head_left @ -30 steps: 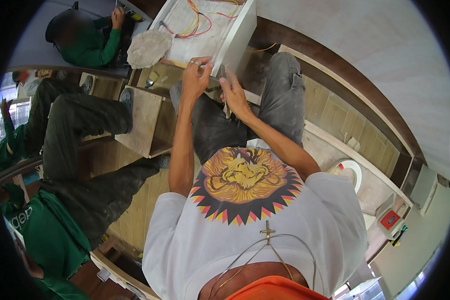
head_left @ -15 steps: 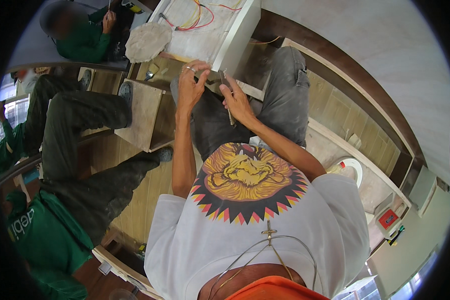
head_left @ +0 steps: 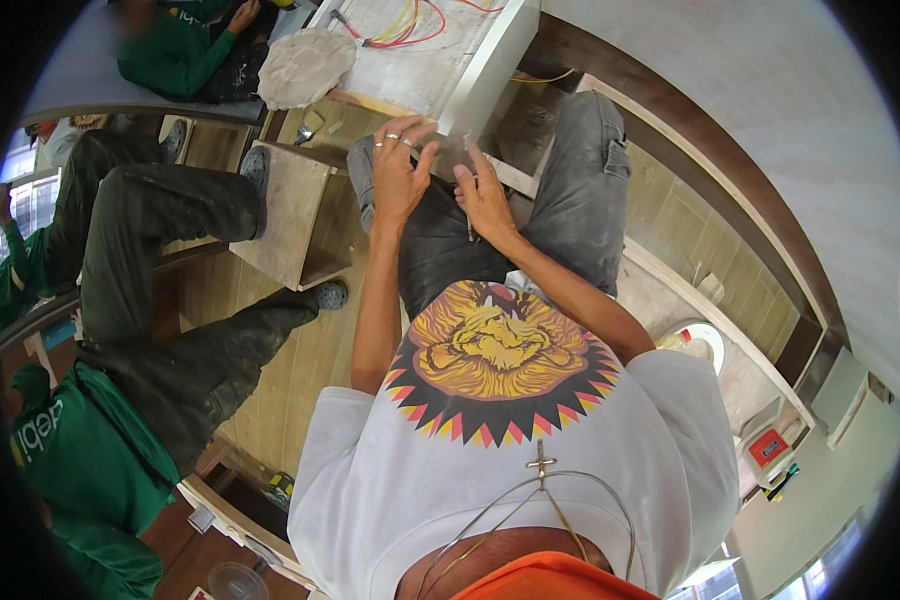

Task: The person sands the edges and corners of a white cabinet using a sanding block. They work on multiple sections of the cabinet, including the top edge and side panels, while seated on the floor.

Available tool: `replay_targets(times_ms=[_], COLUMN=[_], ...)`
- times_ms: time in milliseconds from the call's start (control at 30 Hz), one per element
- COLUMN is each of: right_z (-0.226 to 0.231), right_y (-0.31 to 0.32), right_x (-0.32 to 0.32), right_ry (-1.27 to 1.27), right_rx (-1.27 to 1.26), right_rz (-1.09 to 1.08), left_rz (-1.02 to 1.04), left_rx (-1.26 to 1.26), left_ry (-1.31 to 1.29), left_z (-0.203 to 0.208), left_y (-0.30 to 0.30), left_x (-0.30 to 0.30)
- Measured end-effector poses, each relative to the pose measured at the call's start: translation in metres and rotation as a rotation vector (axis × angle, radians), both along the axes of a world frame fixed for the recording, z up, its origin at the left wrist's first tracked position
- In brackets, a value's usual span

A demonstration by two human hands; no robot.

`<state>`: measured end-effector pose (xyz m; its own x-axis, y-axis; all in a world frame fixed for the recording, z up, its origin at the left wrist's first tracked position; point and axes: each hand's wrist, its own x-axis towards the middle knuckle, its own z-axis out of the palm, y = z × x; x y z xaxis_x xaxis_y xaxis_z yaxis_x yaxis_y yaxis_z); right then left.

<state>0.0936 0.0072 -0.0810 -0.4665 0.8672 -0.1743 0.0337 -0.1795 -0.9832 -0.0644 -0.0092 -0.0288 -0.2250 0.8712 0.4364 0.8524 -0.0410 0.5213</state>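
My left hand point(head_left: 398, 178) is raised over my left thigh, fingers apart and holding nothing I can see. It is beside the near corner of a white-edged panel point(head_left: 485, 75) of an unfinished cabinet piece. My right hand point(head_left: 487, 203) grips a thin, narrow tool point(head_left: 471, 228), seen nearly edge-on. One end of it sticks out below my fingers. A small whitish bit shows near my raised fingertip. The tool's exact kind cannot be made out. Both hands are above my lap, a short gap apart.
Red and yellow wires point(head_left: 410, 28) lie on the cabinet piece beside a pale round lump or cloth-like disc point(head_left: 305, 68). A co-worker in a green shirt point(head_left: 100, 440) sits at left, close to a wooden box point(head_left: 285, 215). A red-labelled container point(head_left: 768, 448) stands at right.
The picture has shifted slightly. My left hand has moved a little right with its fingers spread more, and the tool in my right hand has turned, showing a narrower side.
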Motion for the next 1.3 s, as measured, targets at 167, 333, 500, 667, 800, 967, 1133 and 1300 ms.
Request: replay_targets(times_ms=[167, 333, 500, 667, 800, 967, 1133, 1300], right_z=[-0.008, -0.018, -0.011, -0.01, 0.004, 0.031, 0.006, 0.018], right_y=[0.004, 0.015, 0.016, 0.006, 0.003, 0.003, 0.003, -0.003], right_x=[0.002, 0.006, 0.009, -0.002, -0.002, 0.002, -0.004, -0.011], right_ry=[-0.01, -0.042, -0.06, -0.012, 0.042, -0.039, -0.079, -0.108], right_rx=[-0.006, 0.118, 0.24, 0.106, -0.007, -0.038, 0.171, 0.178], right_rz=[0.02, 0.005, 0.012, 0.058, 0.067, 0.096, 0.029, -0.026], left_rz=[0.031, 0.081, 0.035, 0.087, 0.071, 0.081, 0.117, 0.164], left_rx=[0.051, 0.074, 0.058, 0.149, 0.092, 0.075, 0.046, 0.01], left_ry=[0.074, 0.103, 0.047, -0.126, -0.093, -0.12, -0.153, -0.198], left_z=[-0.008, -0.014, -0.007, -0.009, -0.013, -0.012, -0.003, -0.001], left_y=[0.013, 0.019, 0.018, 0.0, -0.003, -0.004, 0.0, 0.002], left_x=[0.008, 0.015, 0.017, 0.017, 0.017, 0.014, 0.023, 0.025])
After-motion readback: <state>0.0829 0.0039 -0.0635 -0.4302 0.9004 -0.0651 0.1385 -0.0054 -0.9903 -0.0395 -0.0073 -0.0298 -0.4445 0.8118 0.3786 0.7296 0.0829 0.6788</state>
